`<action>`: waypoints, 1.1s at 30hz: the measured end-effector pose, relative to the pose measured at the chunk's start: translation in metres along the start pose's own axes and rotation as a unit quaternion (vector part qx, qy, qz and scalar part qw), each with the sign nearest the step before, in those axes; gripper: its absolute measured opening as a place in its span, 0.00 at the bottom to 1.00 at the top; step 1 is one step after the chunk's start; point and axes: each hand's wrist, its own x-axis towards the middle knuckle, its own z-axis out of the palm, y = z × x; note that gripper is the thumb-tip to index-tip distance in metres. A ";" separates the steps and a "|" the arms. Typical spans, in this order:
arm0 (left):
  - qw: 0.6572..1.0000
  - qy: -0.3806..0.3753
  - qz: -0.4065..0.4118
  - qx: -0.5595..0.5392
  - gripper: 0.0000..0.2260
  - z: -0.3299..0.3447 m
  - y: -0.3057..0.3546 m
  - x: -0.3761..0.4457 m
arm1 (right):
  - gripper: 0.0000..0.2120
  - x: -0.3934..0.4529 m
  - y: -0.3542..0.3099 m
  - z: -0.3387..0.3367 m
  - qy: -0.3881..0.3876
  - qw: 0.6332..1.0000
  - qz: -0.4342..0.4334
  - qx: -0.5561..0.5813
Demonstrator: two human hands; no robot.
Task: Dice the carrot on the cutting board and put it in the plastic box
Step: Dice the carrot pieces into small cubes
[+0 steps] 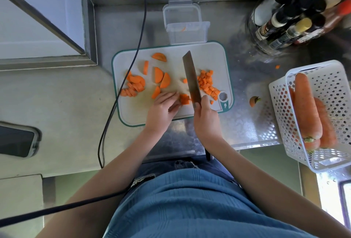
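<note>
Head view: a person is dicing carrot on a white cutting board (133,112) that is lying on a steel table (237,127). The right hand (206,121) is wrapping its grip tight around the handle of a broad knife (191,80), the blade pointing away across the board. The left hand (163,108) is pressing its curled fingertips (173,98) on a small bundle of carrot strips (184,99) just beside the blade, its grip bent and closed down on them rather than spread.

Judging by the layout, the dicing step is partway through. A heap of finished cubes (208,83) is sitting to the right of the blade, while half-round slices (160,78) and thicker chunks (133,86) are waiting on the left side of the board. The plastic box (187,32) is standing open, touching the board's far edge, and is holding only what looks like a single orange scrap.

The next move is likely calling for short crosswise cuts through the held strips, with the fingertips tucked back from the edge. Whole carrots (305,106) are lying in a white basket (334,89) to the right, and a cut carrot top (254,101) is resting on the table between board and basket.
</note>
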 end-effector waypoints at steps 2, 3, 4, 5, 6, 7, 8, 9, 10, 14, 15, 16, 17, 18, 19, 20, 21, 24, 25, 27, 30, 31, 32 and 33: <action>1.000 0.015 -0.011 -0.003 0.14 -0.003 -0.002 -0.005 | 0.07 -0.004 -0.004 0.000 0.001 1.000 -0.006 0.001; 1.000 0.011 -0.016 -0.003 0.14 -0.005 -0.003 -0.007 | 0.08 -0.004 -0.005 0.001 0.001 1.000 -0.007 0.001; 1.000 0.002 -0.017 -0.001 0.13 -0.005 -0.004 -0.007 | 0.08 -0.005 -0.007 0.002 0.001 1.000 -0.009 0.003; 1.000 -0.009 -0.017 0.004 0.13 -0.005 -0.004 -0.007 | 0.09 -0.005 -0.007 0.003 0.001 1.000 -0.009 0.005; 1.000 -0.018 -0.013 0.010 0.13 -0.005 -0.004 -0.006 | 0.09 -0.004 -0.008 0.005 0.003 1.000 -0.011 0.007; 1.000 -0.024 -0.008 0.013 0.12 -0.004 -0.003 -0.004 | 0.09 -0.004 -0.009 0.006 0.004 1.000 -0.014 0.008; 1.000 -0.027 -0.003 0.014 0.12 -0.004 -0.003 -0.003 | 0.09 -0.004 -0.009 0.007 0.005 1.000 -0.016 0.007; 1.000 -0.027 -0.002 0.015 0.11 -0.003 -0.002 -0.001 | 0.10 -0.003 -0.009 0.008 0.006 1.000 -0.017 0.001; 1.000 -0.028 -0.004 0.015 0.09 -0.003 -0.002 0.000 | 0.11 -0.002 -0.009 0.010 0.006 1.000 -0.016 -0.009; 0.999 -0.026 -0.020 0.009 0.07 -0.001 -0.003 0.002 | 0.11 -0.001 -0.004 0.016 -0.001 1.000 -0.006 -0.030; 0.999 -0.023 -0.021 0.010 0.06 -0.001 -0.003 0.003 | 0.09 -0.001 -0.004 0.017 -0.003 0.999 -0.006 -0.034; 1.000 -0.020 -0.020 0.010 0.05 0.000 -0.004 0.003 | 0.08 -0.001 -0.003 0.018 -0.003 0.999 -0.007 -0.039; 1.000 -0.019 -0.019 0.011 0.06 0.000 -0.004 0.004 | 0.06 -0.001 -0.003 0.018 -0.003 0.999 -0.007 -0.043; 1.000 -0.019 -0.016 0.013 0.06 0.000 -0.005 0.004 | 0.05 -0.001 -0.004 0.018 -0.002 0.999 -0.009 -0.047; 1.000 -0.022 -0.014 0.013 0.06 0.001 -0.005 0.004 | 0.05 0.000 -0.004 0.019 0.000 0.999 -0.011 -0.052; 1.000 -0.025 -0.014 0.013 0.06 0.001 -0.005 0.004 | 0.05 0.000 -0.004 0.020 0.001 0.998 -0.013 -0.058; 0.999 -0.029 -0.015 0.012 0.08 0.001 -0.005 0.004 | 0.06 0.000 -0.005 0.021 0.001 0.998 -0.011 -0.066; 0.999 -0.029 -0.017 0.018 0.09 0.003 -0.006 0.004 | 0.09 0.004 -0.006 0.025 -0.018 0.993 0.010 -0.113; 0.999 -0.027 -0.021 0.022 0.09 0.003 -0.006 0.004 | 0.11 0.005 -0.007 0.027 -0.025 0.991 0.016 -0.127; 0.999 -0.024 -0.022 0.025 0.09 0.004 -0.006 0.005 | 0.13 0.007 -0.006 0.029 -0.026 0.990 0.014 -0.136; 0.999 -0.014 -0.022 0.025 0.12 0.004 -0.003 0.006 | 0.09 0.011 -0.001 0.025 -0.014 0.995 0.002 -0.095; 0.999 -0.011 -0.023 0.028 0.10 0.004 -0.002 0.007 | 0.09 0.012 0.000 0.021 -0.015 0.998 -0.002 -0.063; 0.999 -0.010 -0.024 0.031 0.09 0.004 -0.001 0.007 | 0.09 0.012 0.002 0.016 -0.015 0.999 -0.012 -0.032; 0.999 -0.011 -0.023 0.035 0.08 0.005 0.000 0.008 | 0.08 0.011 0.004 0.011 -0.009 1.000 -0.024 -0.003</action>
